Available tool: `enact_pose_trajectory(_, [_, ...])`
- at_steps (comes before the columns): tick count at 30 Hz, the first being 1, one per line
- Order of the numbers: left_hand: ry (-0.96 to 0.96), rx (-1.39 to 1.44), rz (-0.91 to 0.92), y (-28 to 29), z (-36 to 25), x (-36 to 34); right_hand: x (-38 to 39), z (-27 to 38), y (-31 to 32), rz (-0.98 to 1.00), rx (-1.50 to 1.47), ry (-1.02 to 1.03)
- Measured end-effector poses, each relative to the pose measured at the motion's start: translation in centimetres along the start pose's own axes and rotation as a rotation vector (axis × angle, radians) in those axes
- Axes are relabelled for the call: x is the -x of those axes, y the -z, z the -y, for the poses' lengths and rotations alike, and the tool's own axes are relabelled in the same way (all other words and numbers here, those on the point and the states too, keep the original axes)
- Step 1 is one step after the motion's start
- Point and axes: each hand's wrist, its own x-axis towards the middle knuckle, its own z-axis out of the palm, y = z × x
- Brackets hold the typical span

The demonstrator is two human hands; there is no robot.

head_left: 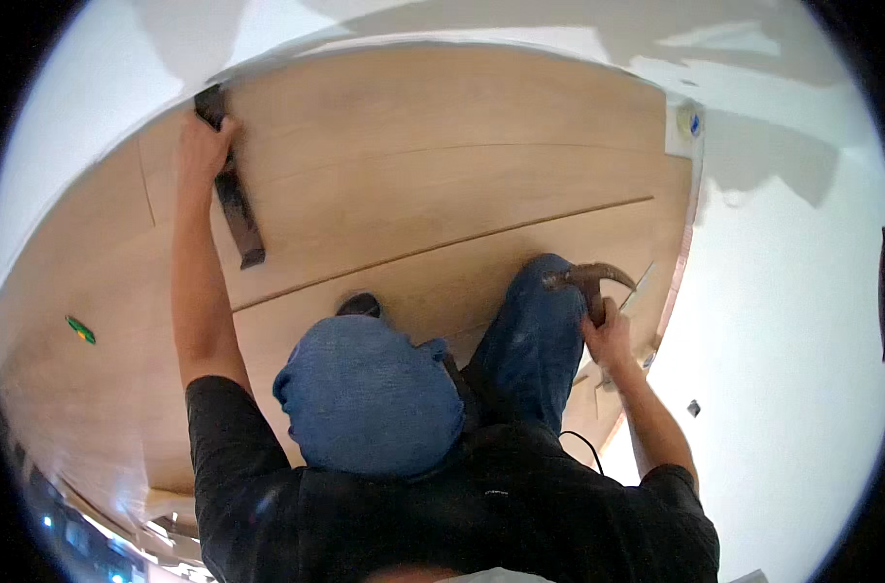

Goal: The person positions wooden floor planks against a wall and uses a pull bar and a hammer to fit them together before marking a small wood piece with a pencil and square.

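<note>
Left hand (204, 151) grips a long dark bar (238, 209) that extends both beyond and behind it over the plank floor (413, 117); right hand (610, 337) grips a claw hammer (590, 279), head just beyond the hand; small green tool (80, 330) lies leftward of the left hand.

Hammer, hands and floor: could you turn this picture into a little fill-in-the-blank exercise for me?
1. The right hand holds a claw ____.
2. Of the dark bar and the green item, the left hand grips the ____.
3. The colour of the jeans is ____.
4. The green item lies on the person's ____ side.

Missing words: hammer; dark bar; blue; left.
</note>
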Motion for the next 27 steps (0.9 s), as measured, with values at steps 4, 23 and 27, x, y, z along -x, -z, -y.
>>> enact_pose_trajectory(4, [-0.116,0.124,-0.044,-0.6,-6.5,3.7,-0.8,-7.6,-2.5,-0.111,-0.145,-0.030])
enact_pose_trajectory(23, [-0.727,0.630,0.567,-8.9,-57.2,8.0,-2.4,-10.9,-0.8,0.023,-0.391,-0.114])
enact_pose_trajectory(27, [-0.402,0.592,0.622,-14.7,-62.8,7.1,-3.2,-11.9,0.3,0.052,-0.444,-0.100])
